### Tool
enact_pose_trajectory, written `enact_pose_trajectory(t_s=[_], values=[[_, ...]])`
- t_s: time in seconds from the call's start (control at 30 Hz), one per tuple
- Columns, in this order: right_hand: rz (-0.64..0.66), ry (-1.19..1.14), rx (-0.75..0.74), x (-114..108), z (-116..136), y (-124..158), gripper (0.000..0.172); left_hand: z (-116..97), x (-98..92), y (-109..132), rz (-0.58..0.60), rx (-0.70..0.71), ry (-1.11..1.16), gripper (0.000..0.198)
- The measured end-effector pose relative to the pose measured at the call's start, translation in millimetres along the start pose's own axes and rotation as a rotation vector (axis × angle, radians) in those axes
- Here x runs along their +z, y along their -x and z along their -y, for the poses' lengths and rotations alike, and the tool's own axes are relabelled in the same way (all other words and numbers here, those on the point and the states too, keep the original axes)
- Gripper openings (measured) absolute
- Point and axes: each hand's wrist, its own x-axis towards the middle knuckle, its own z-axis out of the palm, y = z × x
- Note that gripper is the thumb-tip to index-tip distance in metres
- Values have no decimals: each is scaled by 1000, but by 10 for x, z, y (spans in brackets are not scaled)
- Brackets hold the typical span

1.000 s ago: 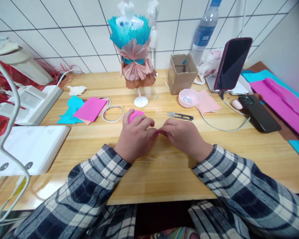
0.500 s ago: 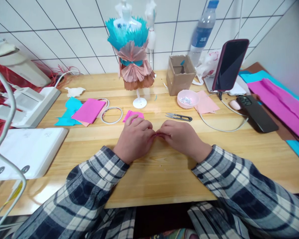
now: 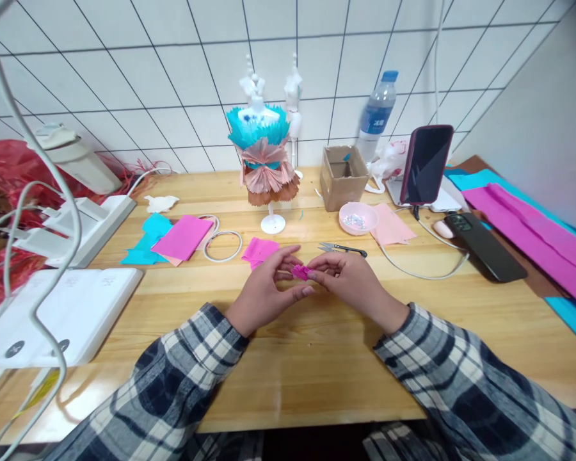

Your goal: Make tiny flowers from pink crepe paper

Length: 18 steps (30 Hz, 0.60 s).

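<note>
A small crumpled piece of magenta crepe paper [image 3: 299, 273] is pinched between the thumb and fingers of my right hand [image 3: 350, 280]. My left hand [image 3: 263, 293] is beside it, fingers spread behind the paper and thumb held apart in front; whether those fingers touch it I cannot tell. Just beyond my left hand lies another magenta paper piece [image 3: 261, 251]. Thread snips [image 3: 345, 249] rest on the table behind my right hand. Farther back stands a small dress form [image 3: 264, 118] wearing a paper dress [image 3: 267, 168] in turquoise, dusty pink and brown.
Behind the snips are a pink bowl of small shiny bits [image 3: 359, 219] and a cardboard box [image 3: 343, 182]. A propped phone [image 3: 427, 163] and a dark phone [image 3: 486, 248] are on the right. Folded paper [image 3: 182, 237], a white ring [image 3: 223, 247] and a power strip [image 3: 93, 224] are left.
The left hand has opened out of its pinch, spreading its fingers and thumb. The crumpled magenta paper, mostly hidden before, now shows between the hands. The camera view has tilted upward.
</note>
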Motion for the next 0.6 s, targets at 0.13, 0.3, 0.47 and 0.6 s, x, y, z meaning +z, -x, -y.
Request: enact_pose_trajectory(t_s=[0.13, 0.3, 0.47, 0.6], values=[[-78, -43, -2, -1, 10, 6, 17, -4, 36, -16, -14, -216, 164, 24], [-157, -263, 137, -119, -48, -35, 27, 17, -50, -33, -66, -250, 137, 25], [74, -631, 229, -128, -4, -17, 46, -21, -57, -15, 30, -245, 185, 26], [152, -643, 275, -66, -5, -8, 52, -57, -39, 8, 103, -238, 198, 22]])
